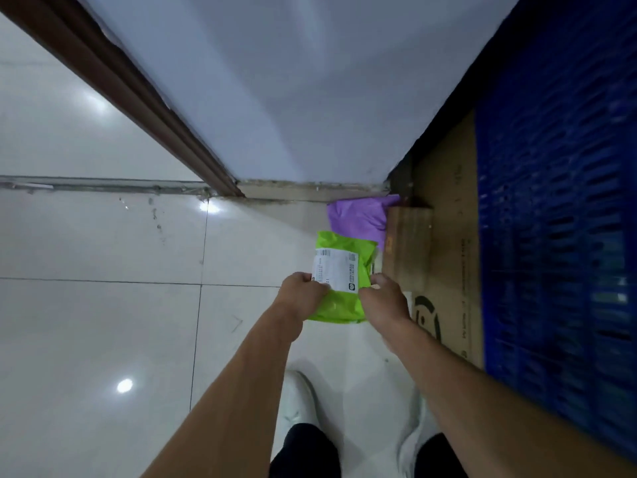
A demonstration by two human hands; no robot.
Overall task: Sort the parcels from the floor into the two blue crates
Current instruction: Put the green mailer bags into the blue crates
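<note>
A lime-green parcel (344,250) with a white shipping label is held in front of me over the tiled floor. My left hand (303,289) grips its left edge at the label's lower corner. My right hand (384,300) grips its right edge. Behind it, a purple parcel (358,217) lies on the floor by the wall's base. A small brown cardboard box (408,236) sits to the right of both parcels. The slatted wall of a blue crate (558,236) fills the right side of the view.
A large flat cardboard box (451,270) stands between the small box and the crate. A white wall (293,98) with a brown door frame (138,98) rises ahead. My white shoes (298,398) are on the glossy floor tiles (103,322) below.
</note>
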